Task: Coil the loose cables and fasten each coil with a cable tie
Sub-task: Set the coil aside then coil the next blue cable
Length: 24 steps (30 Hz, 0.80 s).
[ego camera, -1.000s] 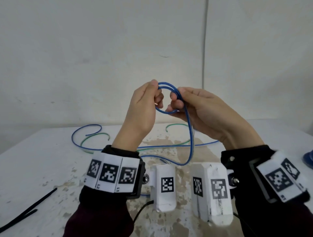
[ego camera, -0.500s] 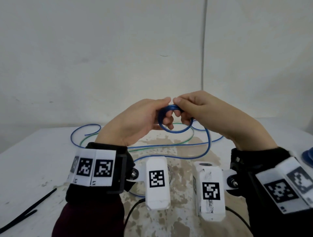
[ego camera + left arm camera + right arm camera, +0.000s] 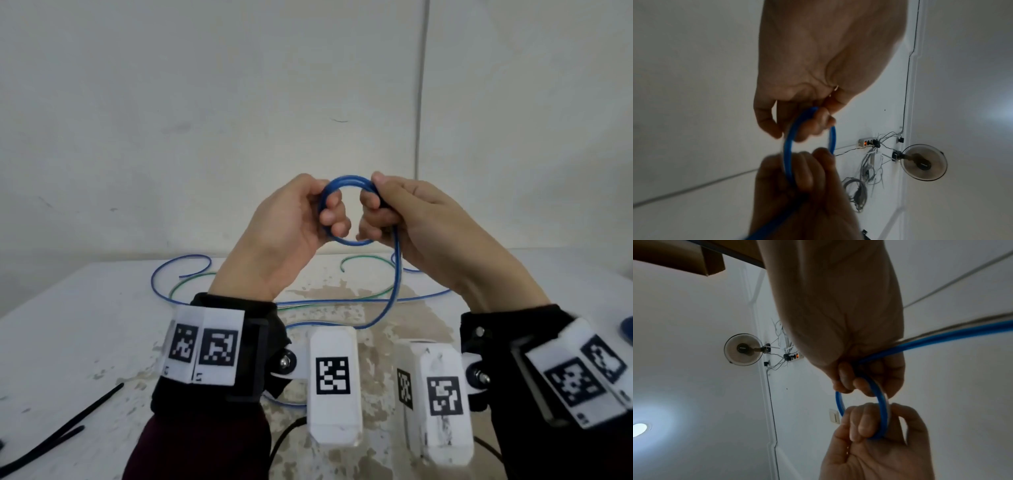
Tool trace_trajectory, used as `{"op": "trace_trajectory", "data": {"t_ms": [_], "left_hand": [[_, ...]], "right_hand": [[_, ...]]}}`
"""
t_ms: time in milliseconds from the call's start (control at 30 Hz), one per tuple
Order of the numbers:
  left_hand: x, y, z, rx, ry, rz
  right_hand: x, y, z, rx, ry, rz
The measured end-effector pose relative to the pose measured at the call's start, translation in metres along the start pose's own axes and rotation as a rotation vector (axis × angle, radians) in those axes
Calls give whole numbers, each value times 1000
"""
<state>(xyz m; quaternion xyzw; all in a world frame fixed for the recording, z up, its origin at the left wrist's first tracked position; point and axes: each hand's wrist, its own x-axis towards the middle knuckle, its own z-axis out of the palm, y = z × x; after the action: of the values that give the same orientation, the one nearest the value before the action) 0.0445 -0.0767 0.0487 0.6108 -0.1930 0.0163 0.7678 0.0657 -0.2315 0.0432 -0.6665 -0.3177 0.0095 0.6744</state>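
Head view shows both hands raised above the white table [image 3: 68,325], holding a small ring of blue cable [image 3: 346,210] between them. Left hand [image 3: 284,233] has its fingers curled through the ring's left side — thumb on top — and the right hand [image 3: 411,219] pinches the right side, fingers curled round the strands. From the right hand the cable's free length drops to the table and runs on across it, beside a loose green cable [image 3: 363,260]. Black cable ties [image 3: 61,425] lie at the table's near left edge.
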Motion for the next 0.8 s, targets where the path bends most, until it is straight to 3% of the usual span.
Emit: {"op": "trace_trajectory", "data": {"t_ms": [133, 333, 467, 700, 800], "left_hand": [[-3, -3, 1, 103, -105, -89], [-1, -4, 3, 77, 17, 46], [0, -1, -2, 35, 51, 41], [-2, -8, -3, 310, -71, 42], [-4, -7, -8, 393, -77, 118]], "right_hand": [[-4, -2, -4, -246, -18, 7], [0, 2, 1, -36, 44, 29], [1, 4, 2, 60, -1, 29], [-3, 1, 1, -298, -30, 36], [-5, -1, 5, -240, -49, 58]]}}
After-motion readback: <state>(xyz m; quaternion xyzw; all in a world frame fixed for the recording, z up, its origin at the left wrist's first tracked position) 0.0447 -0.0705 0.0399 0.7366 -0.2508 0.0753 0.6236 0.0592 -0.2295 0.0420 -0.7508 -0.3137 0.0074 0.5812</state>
